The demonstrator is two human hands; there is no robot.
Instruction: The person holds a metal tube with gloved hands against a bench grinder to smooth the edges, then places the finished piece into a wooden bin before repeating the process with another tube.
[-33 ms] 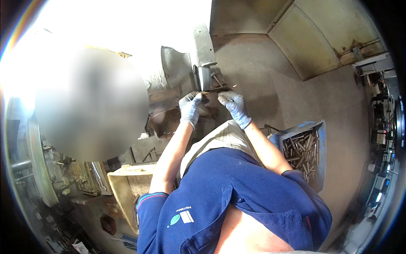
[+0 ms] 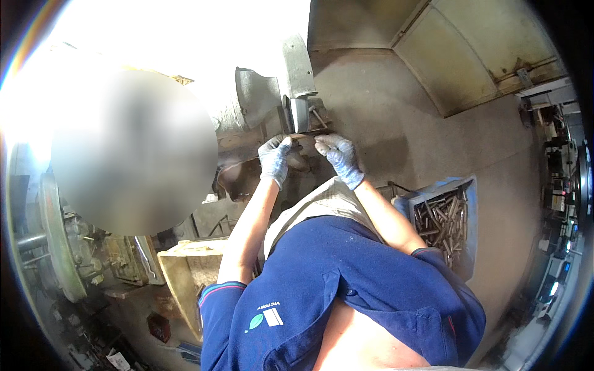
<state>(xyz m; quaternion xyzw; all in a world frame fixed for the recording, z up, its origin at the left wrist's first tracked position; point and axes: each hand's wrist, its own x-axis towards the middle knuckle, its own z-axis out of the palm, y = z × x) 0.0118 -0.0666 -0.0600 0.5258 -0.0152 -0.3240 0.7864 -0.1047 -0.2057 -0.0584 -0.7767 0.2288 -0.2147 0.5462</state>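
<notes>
My left hand, in a grey-blue work glove, is closed with thumb and fingers pinched on one end of a thin, narrow metal piece. My right hand, gloved alike, pinches toward its other end. The piece spans the gap between my hands, at the lower end of a grinding machine's upright pale belt or wheel. Whether it touches that surface is hard to make out. Its ends are hidden by my fingers, and its exact kind does not show.
A blue-rimmed bin of many slim metal pieces stands to my right. A wooden box is at my left. Curved sheet-metal guards sit beyond my left hand. A hammer-like tool lies behind the grinding surface. Pale panels stand far right.
Both hands have shifted slightly left, the right one a little more, bringing them somewhat closer together. A small bright spot beyond my right hand is gone.
</notes>
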